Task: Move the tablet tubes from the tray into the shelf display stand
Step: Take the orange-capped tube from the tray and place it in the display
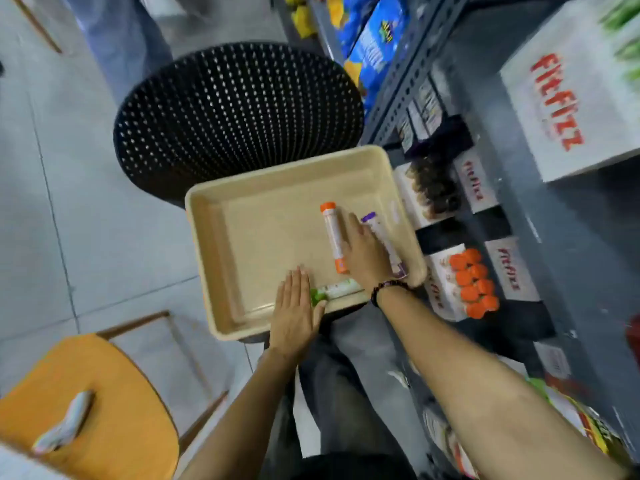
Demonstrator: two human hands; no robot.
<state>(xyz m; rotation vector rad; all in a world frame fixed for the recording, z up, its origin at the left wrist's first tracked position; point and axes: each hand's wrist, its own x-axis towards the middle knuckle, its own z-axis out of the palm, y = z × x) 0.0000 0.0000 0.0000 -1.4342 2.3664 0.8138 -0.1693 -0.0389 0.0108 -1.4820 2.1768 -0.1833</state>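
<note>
A beige tray [221,258] rests on a black perforated stool. Three tablet tubes lie in it: an orange-capped tube [333,233], a purple-capped tube [382,237] near the right wall, and a green-capped tube [337,289] along the near wall. My right hand [365,258] lies flat between the orange and purple tubes, fingers apart, touching both. At the tray's near edge my left hand [296,310] is flat with its thumb against the green cap. The white display stand [446,282] on the grey shelf holds several orange-capped tubes [472,284].
The black perforated stool [235,112] stands beyond the tray. A yellow chair [104,410] with a small wrapped item sits at the lower left. Grey shelving [561,244] on the right carries white Fitfizz boxes [575,95] and blue snack bags [374,46].
</note>
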